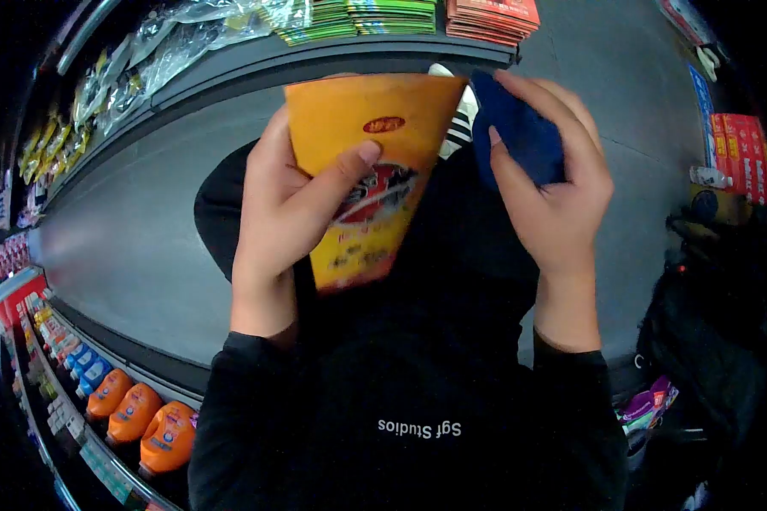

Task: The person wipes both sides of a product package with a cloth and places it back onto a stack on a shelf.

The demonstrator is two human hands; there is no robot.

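The left hand (285, 200) grasps the yellow packet (409, 145) at upper centre, thumb across its printed front, while the right hand (562, 183), to its right, pinches a dark-blue cloth (524, 136) close beside the packet's upper right corner.

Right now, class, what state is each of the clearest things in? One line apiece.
Yellow packet: held, printed face showing
Blue cloth: held; contact with the packet unclear
Left hand: closed on the packet, thumb over its front
Right hand: closed on the cloth
Orange bottles: in a row
Green packs: stacked
Orange-red packs: stacked
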